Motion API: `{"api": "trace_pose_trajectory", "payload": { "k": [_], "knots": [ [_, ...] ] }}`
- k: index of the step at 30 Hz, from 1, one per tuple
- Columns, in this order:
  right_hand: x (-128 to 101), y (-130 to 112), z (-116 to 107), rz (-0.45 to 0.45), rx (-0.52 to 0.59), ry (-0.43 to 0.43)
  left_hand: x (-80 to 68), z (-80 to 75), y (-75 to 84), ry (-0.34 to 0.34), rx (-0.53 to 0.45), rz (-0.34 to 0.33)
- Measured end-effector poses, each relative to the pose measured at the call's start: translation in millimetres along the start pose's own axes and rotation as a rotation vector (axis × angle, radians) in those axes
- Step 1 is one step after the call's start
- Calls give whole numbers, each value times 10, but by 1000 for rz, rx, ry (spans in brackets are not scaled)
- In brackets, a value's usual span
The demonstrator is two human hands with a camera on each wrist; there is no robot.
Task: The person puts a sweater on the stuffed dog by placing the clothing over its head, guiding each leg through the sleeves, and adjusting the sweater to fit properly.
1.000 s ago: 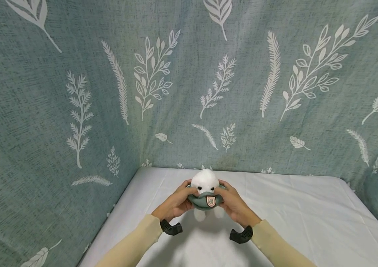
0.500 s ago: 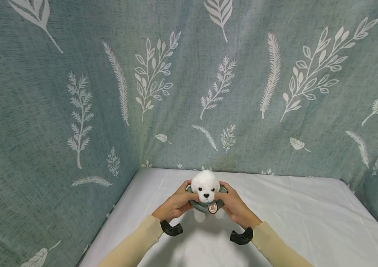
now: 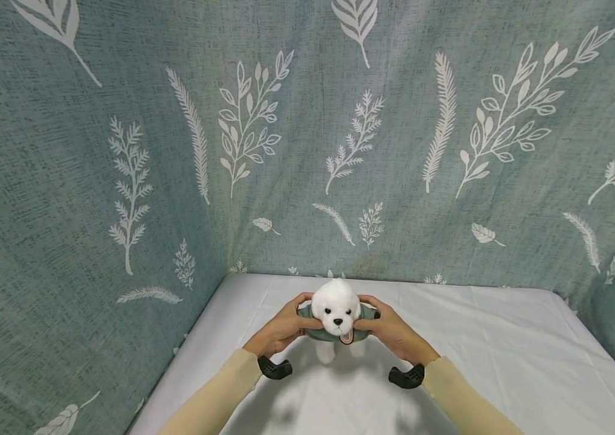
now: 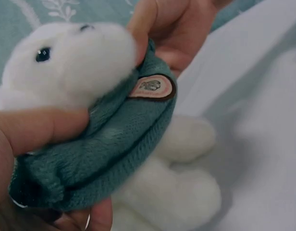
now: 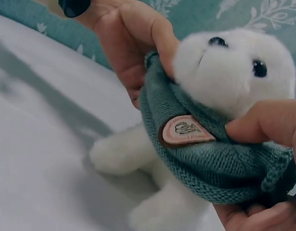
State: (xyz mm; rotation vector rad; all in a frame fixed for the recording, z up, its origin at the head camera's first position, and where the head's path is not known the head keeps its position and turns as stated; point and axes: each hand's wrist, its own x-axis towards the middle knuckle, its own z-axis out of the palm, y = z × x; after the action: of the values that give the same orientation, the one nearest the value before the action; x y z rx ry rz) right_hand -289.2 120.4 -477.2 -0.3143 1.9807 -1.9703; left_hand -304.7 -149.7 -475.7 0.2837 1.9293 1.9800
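Note:
A white plush dog [image 3: 334,300] stands upright on the white surface, facing me, its head out through a green knitted sweater [image 4: 121,144]. The knit lies bunched round its neck, with a pink and brown patch [image 5: 184,129] at the front below the muzzle. My left hand [image 3: 284,325] grips the sweater on the left side, thumb beside the dog's cheek. On the other side my right hand [image 3: 394,329] pinches the sweater, its thumb on the knit near the muzzle. The white front legs [image 5: 157,207] show below the knit; the dog's back is hidden.
A white sheet [image 3: 492,344] covers the surface beneath the dog. Grey-green leaf-patterned cloth [image 3: 307,151] hangs behind it and along the left and right sides. Each wrist bears a black strap-like band [image 3: 275,367].
The sweater has come down over the dog's face to its neck, so nose and muzzle now show. Both hands have spread slightly apart, the right one moving outward.

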Motion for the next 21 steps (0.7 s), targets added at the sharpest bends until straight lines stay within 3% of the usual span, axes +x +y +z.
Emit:
{"api": "trace_pose_trajectory", "payload": {
  "k": [10,21],
  "knots": [
    [35,97,-39,13,-64,32,47,-18,-96,45,60,-11],
    [47,133,-100,-24,-107,3,19,-110,-82,-18,89,-9]
  ]
}}
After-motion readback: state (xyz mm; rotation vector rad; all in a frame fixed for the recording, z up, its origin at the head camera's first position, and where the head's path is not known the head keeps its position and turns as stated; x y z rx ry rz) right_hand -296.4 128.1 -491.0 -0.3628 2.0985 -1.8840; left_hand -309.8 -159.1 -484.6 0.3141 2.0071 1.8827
